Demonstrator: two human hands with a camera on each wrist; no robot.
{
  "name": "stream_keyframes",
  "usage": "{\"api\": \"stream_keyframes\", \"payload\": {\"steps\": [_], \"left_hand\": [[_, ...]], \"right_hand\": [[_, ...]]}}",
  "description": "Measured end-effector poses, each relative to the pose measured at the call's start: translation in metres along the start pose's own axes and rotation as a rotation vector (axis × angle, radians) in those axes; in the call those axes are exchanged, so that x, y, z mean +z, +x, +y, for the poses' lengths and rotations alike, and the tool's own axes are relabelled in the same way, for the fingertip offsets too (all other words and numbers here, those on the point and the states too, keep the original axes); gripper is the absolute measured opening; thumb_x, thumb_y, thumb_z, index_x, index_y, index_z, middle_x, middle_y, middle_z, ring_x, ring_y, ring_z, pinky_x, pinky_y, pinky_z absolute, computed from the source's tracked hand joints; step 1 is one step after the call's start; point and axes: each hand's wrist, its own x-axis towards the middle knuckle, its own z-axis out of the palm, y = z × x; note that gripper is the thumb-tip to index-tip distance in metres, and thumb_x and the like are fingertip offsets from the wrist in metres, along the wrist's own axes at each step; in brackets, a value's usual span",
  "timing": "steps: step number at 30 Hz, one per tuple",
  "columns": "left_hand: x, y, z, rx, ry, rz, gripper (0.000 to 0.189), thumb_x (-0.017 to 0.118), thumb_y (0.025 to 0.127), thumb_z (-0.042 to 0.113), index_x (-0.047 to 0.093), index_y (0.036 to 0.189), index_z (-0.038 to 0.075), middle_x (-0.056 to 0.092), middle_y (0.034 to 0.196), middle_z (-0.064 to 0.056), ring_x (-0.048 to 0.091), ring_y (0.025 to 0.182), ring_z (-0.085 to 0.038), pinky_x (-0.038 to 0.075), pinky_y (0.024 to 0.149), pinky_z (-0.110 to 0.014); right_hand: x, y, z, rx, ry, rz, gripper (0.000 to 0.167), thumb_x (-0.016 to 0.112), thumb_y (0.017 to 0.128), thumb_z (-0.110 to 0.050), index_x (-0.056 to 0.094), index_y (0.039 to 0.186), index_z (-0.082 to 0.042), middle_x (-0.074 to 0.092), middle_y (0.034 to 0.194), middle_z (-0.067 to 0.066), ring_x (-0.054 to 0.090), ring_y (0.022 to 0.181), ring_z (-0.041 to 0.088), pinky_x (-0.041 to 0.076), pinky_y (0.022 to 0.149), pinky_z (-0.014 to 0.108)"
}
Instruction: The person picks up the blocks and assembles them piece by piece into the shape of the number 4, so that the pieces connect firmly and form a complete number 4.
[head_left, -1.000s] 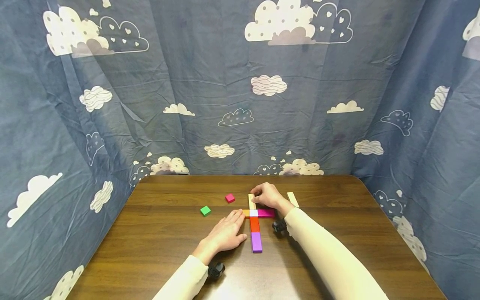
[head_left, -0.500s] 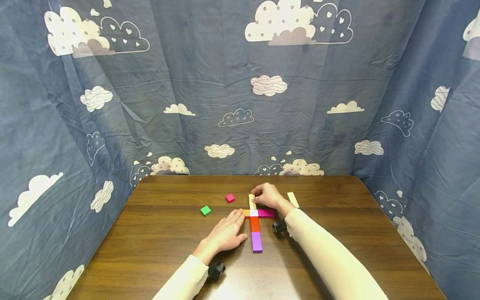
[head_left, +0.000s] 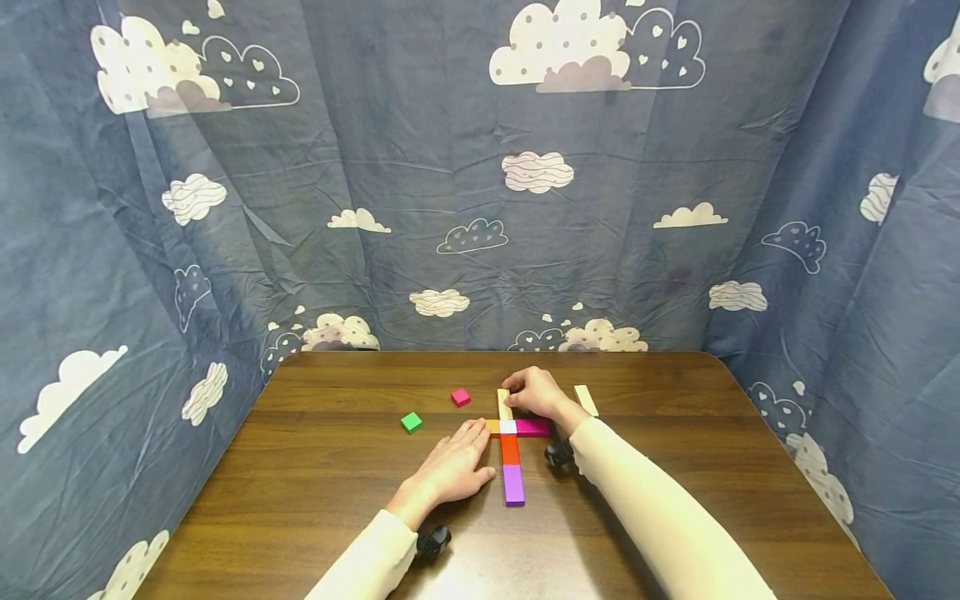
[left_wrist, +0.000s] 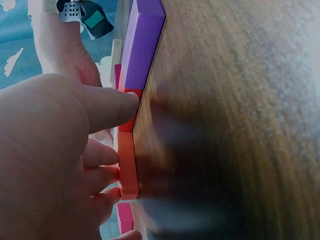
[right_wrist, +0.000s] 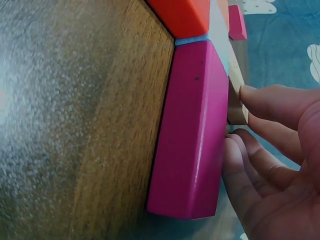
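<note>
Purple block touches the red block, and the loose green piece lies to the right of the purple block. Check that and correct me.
Wrong side: the head view shows the green piece left of the purple block. The purple block does touch the red block.

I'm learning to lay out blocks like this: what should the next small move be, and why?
Probably the right hand should ease its grip off the pale wooden rectangular block: it appears lined up against the whitish square block, so little adjustment seems left, and the left hand touches the orange rectangular block alongside.
</note>
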Motion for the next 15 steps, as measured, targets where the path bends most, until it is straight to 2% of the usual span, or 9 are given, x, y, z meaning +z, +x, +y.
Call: {"api": "stream_keyframes", "payload": {"steps": [11,15], "left_hand": [[-0.005,0.000,-0.001,-0.005,-0.033,0.016,0.069,0.061,0.098,0.039,0.040,0.153,0.002,0.030,0.162,-0.014,0.026,0.149,-0.032,0.029,0.113,-0.060],[-0.013,0.006,-0.005,0.011,-0.067,0.084,0.063,0.061,0.098,0.035,0.046,0.149,0.003,0.036,0.158,-0.017,0.029,0.147,-0.037,0.032,0.112,-0.059]], "right_hand": [[-0.003,-0.001,-0.001,-0.011,0.004,0.001,0.030,0.082,0.079,-0.014,0.077,0.108,-0.007,0.071,0.087,0.000,0.061,0.080,0.012,0.051,0.078,0.035],[-0.008,-0.004,-0.001,-0.029,0.012,0.012,0.029,0.081,0.080,-0.013,0.076,0.107,-0.007,0.072,0.090,0.003,0.063,0.083,0.015,0.051,0.081,0.038]]}}
